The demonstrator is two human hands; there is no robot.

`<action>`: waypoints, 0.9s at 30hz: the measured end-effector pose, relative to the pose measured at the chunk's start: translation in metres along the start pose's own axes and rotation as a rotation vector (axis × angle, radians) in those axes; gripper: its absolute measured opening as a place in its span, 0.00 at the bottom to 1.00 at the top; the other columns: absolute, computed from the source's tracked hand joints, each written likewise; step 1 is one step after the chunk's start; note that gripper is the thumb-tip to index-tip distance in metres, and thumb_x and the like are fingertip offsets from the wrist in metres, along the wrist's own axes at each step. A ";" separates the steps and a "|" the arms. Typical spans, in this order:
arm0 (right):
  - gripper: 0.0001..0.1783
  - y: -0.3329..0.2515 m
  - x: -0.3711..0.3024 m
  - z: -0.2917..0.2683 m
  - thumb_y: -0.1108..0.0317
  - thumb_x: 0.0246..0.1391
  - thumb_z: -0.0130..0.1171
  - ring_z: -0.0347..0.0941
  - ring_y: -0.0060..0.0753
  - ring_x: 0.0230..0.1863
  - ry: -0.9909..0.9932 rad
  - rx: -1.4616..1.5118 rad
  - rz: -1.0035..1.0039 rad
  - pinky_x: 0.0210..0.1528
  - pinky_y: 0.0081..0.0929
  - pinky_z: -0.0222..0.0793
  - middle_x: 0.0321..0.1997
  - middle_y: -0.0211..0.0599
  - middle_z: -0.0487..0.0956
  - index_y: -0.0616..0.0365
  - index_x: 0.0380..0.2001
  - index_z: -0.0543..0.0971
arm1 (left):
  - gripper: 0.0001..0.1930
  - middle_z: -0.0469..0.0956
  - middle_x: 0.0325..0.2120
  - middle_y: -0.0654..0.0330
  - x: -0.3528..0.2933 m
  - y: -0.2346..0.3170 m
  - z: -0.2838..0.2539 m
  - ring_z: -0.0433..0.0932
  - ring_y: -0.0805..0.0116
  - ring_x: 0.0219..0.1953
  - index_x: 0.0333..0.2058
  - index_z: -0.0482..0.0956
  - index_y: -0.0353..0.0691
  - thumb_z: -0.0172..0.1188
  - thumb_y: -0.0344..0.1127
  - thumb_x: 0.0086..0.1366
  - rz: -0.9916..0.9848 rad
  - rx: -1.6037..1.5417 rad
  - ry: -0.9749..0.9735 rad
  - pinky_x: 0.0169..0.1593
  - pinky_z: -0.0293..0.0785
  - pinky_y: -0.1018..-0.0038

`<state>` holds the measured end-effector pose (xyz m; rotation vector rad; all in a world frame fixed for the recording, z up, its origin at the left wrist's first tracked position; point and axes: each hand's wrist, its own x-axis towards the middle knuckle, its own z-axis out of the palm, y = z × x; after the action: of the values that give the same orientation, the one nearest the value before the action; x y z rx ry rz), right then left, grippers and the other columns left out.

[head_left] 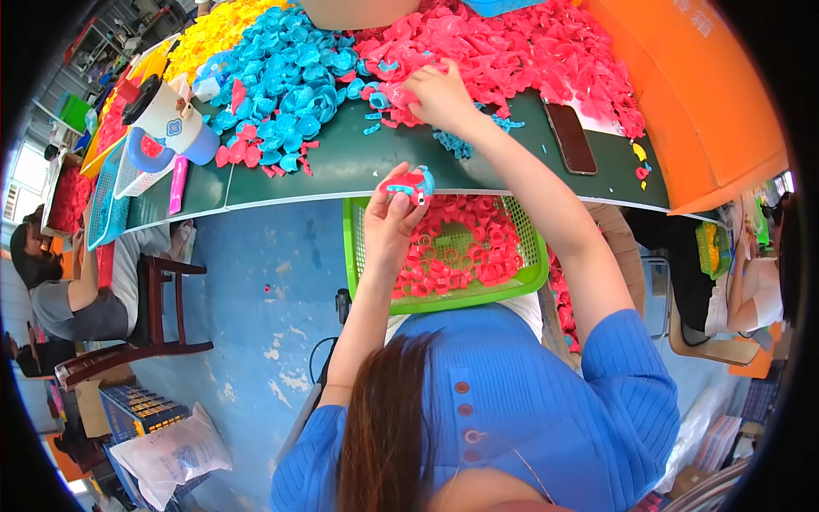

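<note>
Pinched in my left hand (pixel 392 213), just past the table's near edge, is a small rounded plastic piece (pixel 408 184) in red and blue with a small white part on it. The fingers are closed round it, so its exact kind is not clear. My right hand (pixel 442 98) reaches over the table to the near side of a heap of pinkish-red plastic parts (pixel 512 60). Its fingers are bent and apart, with the tips at the heap; nothing shows held. A few blue plastic parts (pixel 452 143) lie below that wrist.
In front of my lap sits a green basket (pixel 348 247) of red ring-like parts. Heaps of blue (pixel 299 77) and yellow parts (pixel 217 34) cover the left. A white-and-blue jug (pixel 175 128), a phone (pixel 570 139) and an orange box (pixel 691 94) also stand or lie there. People sit at both sides.
</note>
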<state>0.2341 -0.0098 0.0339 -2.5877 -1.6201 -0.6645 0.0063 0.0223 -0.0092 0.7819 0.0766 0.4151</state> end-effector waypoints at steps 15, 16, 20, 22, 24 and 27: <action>0.16 0.089 -0.058 -0.011 0.66 0.50 0.58 0.71 0.31 0.43 0.414 1.893 0.713 0.47 0.33 0.69 0.41 0.37 0.75 0.58 0.42 0.73 | 0.25 0.68 0.50 0.49 -0.002 -0.015 0.008 0.74 0.63 0.47 0.56 0.58 0.34 0.49 0.42 0.65 -0.172 -0.122 -0.111 0.48 0.75 0.74; 0.16 0.096 -0.059 -0.012 0.66 0.50 0.58 0.71 0.31 0.43 0.426 1.888 0.715 0.47 0.33 0.69 0.41 0.37 0.75 0.58 0.42 0.73 | 0.25 0.68 0.50 0.48 -0.003 -0.016 0.009 0.74 0.62 0.47 0.55 0.58 0.34 0.49 0.42 0.65 -0.182 -0.130 -0.108 0.48 0.75 0.75; 0.13 0.109 -0.068 -0.018 0.68 0.50 0.57 0.69 0.33 0.44 0.498 2.373 0.930 0.50 0.44 0.69 0.42 0.37 0.71 0.57 0.40 0.73 | 0.25 0.68 0.51 0.48 -0.005 -0.017 0.014 0.74 0.62 0.47 0.55 0.58 0.33 0.48 0.42 0.65 -0.217 -0.144 -0.113 0.48 0.75 0.75; 0.13 0.109 -0.080 -0.027 0.69 0.50 0.56 0.71 0.27 0.41 0.391 2.125 0.893 0.50 0.37 0.67 0.41 0.36 0.73 0.58 0.40 0.73 | 0.25 0.68 0.51 0.48 -0.004 -0.018 0.013 0.74 0.62 0.47 0.55 0.58 0.33 0.48 0.42 0.65 -0.201 -0.141 -0.132 0.48 0.75 0.75; 0.13 0.095 -0.101 -0.038 0.67 0.49 0.57 0.71 0.25 0.39 0.254 1.620 0.777 0.47 0.32 0.68 0.38 0.35 0.74 0.59 0.39 0.74 | 0.25 0.67 0.51 0.47 -0.005 -0.015 0.011 0.74 0.62 0.47 0.55 0.58 0.33 0.48 0.42 0.65 -0.186 -0.127 -0.117 0.48 0.75 0.75; 0.16 0.084 -0.140 -0.029 0.64 0.44 0.63 0.72 0.21 0.36 -0.021 0.906 0.629 0.37 0.23 0.68 0.29 0.35 0.77 0.63 0.34 0.74 | 0.25 0.67 0.51 0.47 -0.004 -0.017 0.013 0.74 0.62 0.47 0.55 0.58 0.33 0.47 0.43 0.65 -0.185 -0.132 -0.111 0.49 0.75 0.75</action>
<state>0.2448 -0.1749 0.0269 -2.1502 -0.7150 0.1325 0.0109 0.0013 -0.0117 0.6600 0.0177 0.1992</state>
